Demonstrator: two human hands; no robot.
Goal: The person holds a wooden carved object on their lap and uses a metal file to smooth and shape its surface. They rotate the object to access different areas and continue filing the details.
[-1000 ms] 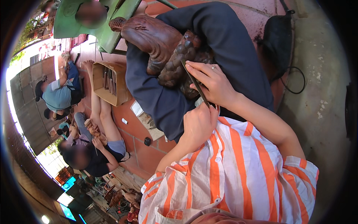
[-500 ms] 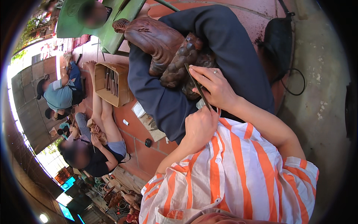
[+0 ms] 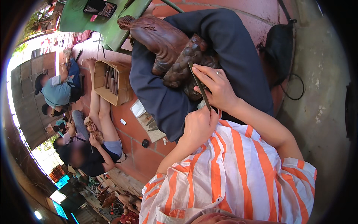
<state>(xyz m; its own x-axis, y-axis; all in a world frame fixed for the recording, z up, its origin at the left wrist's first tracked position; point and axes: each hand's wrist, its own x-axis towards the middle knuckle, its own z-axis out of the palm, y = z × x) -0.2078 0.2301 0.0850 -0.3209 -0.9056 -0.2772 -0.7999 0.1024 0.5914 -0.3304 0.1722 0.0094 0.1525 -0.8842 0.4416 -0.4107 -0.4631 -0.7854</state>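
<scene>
A dark brown carved wooden statue (image 3: pixel 159 40) lies tilted across my lap, between the dark trouser legs. Its knobbly base (image 3: pixel 182 69) points toward me. My left hand (image 3: pixel 200 126) is closed round the near end of a thin, flat, dark file (image 3: pixel 200 85), close to my shirt. Further up, my right hand (image 3: pixel 217 86) grips the same file, fingers laid along it near the far end. That end lies over the base's lumpy surface; whether it touches the wood I cannot tell.
A cardboard box (image 3: pixel 116 98) of long tools stands left of my legs, near a paper sheet (image 3: pixel 143 112) and a small black object (image 3: pixel 145 143) on the tiles. A green chair (image 3: pixel 112 35) holding a phone (image 3: pixel 100 8) is beyond. A black bag (image 3: pixel 279 50) lies right. Other people sit left.
The view has shifted slightly, and the statue appears a little further right and lower. Both hands keep their hold on the file, whose far end shows slightly further right.
</scene>
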